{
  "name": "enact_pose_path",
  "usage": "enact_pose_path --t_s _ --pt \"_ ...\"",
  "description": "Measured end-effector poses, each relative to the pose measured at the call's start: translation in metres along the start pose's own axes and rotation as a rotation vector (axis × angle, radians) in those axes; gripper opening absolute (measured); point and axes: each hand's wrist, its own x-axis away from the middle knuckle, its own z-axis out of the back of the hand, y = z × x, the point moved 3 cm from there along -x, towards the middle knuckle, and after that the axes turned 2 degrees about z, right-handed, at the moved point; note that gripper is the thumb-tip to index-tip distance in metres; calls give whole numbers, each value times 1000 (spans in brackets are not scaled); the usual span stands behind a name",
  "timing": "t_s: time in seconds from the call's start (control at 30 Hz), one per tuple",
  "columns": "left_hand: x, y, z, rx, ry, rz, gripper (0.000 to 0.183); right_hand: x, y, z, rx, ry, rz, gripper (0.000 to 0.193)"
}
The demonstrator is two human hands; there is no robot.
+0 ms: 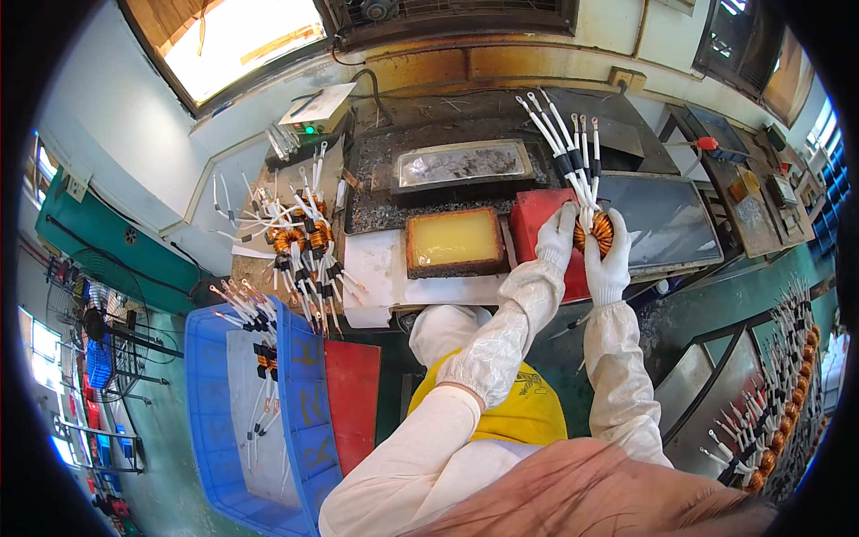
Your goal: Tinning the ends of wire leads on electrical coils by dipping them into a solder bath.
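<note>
Both my hands wear white gloves and hold a toroidal coil [598,234] wound with copper-coloured wire. My left hand [556,236] closes on its left side, where the white leads gather. From the right and below, my right hand [609,264] grips the winding. Several white leads [583,185] with black sleeves rise from the coil, ending in ring terminals that point away from me. Under my left hand lies a red board [534,215]. Left of it sits a rectangular tray [411,254] of yellowish liquid, and behind that a pan of silvery, crusted metal [461,166].
More coils with white leads [309,234] pile up at the bench's left. Below them stands a blue bin [309,403] holding further coils. A grey panel [662,219] lies right of my hands. Rows of coils [778,438] fill a rack at lower right. A fan [97,322] stands far left.
</note>
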Motion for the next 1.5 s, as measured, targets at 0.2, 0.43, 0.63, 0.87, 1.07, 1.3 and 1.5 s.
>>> enact_pose_path --t_s 0.2,0.43,0.63,0.87,1.07,1.3,1.5 --pt "-16 -19 8 -195 71 -201 47 -7 12 -3 -43 9 -15 54" --pt "3 11 7 -295 211 -338 38 -9 -1 2 -12 -16 -76 53" --pt "47 4 19 -279 184 -255 43 5 -9 -1 59 17 5 56" --pt "51 19 33 -442 -50 -236 43 15 -21 -1 112 33 84 56" --pt "52 21 34 -376 -86 -161 43 17 -5 -8 114 145 106 57" --pt "56 23 36 -294 -128 -135 42 25 -1 -10 85 191 143 58" --pt "54 22 38 -276 -131 -125 43 25 2 -11 89 203 147 60"
